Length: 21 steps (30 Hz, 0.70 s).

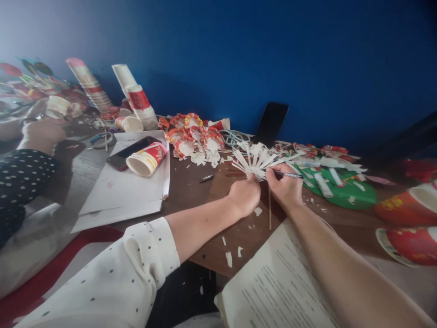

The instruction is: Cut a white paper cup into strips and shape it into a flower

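Note:
My left hand (245, 196) is closed, its thumb and fingertips pressed on the near edge of a white paper cup cut into spread strips (255, 158). The strips fan outward like petals. In my right hand (286, 187) a dark pen (289, 174) is gripped in a writing hold. Its tip points left and is at the cut cup's base, though the fingers partly hide the contact. Below, between my hands, a thin wooden stick (270, 212) lies on the brown table (191, 191). A black pen cap (206, 178) is to the left of my hands.
Red cut-paper flowers (194, 136) pile up against the blue wall. A phone (272, 119) leans there. A paper cup (146, 159) lies on a white folder (136, 196) at left. Scraps cover a green disc (355, 193). Printed paper (276, 278) is near my lap. Another person's hand (43, 134) is far left.

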Available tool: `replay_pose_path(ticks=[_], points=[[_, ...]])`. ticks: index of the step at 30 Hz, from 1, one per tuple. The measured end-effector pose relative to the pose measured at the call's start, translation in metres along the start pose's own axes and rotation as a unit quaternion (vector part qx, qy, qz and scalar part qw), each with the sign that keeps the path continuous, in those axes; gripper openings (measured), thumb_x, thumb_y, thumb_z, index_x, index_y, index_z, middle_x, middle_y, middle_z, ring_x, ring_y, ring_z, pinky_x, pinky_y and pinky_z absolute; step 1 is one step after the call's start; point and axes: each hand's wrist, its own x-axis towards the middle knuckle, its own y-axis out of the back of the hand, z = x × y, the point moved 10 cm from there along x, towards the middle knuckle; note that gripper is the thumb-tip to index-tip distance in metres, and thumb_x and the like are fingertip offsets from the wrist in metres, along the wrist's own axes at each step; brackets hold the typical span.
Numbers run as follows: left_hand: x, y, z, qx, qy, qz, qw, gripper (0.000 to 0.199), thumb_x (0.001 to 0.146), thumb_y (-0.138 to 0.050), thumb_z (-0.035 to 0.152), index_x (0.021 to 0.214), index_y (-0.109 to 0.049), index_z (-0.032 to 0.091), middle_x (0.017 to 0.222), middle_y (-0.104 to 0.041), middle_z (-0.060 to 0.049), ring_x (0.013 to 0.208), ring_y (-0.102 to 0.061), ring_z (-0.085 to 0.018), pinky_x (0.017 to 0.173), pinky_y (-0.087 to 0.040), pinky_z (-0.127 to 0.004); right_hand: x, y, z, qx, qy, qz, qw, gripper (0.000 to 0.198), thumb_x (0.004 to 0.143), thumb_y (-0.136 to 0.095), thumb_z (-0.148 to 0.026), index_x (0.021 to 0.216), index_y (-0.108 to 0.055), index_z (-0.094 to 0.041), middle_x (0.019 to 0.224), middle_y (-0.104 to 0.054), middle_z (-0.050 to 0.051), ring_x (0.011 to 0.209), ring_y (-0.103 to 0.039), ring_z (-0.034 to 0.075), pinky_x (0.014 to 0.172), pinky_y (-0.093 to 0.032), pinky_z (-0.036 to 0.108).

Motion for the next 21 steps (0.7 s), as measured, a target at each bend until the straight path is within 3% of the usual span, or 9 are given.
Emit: replay_pose_path(ticks=[21], points=[[0.002, -0.002, 0.001, 0.012, -0.002, -0.009, 1.000, 0.031, 0.089, -0.034, 0.012, 0.112, -0.055, 0.009, 0.118, -0.055, -0.018, 0.080, -0.068, -0.021, 0.064, -0.053, -0.031, -0.001, -0.009, 0.011, -0.032, -0.046, -0.032, 0.998, 0.023, 0.079, -0.054, -0.040, 0.079, -0.068, -0.022, 0.077, -0.072, 0.007, 0.072, -0.066, 0.024, 0.068, -0.046, 0.033]])
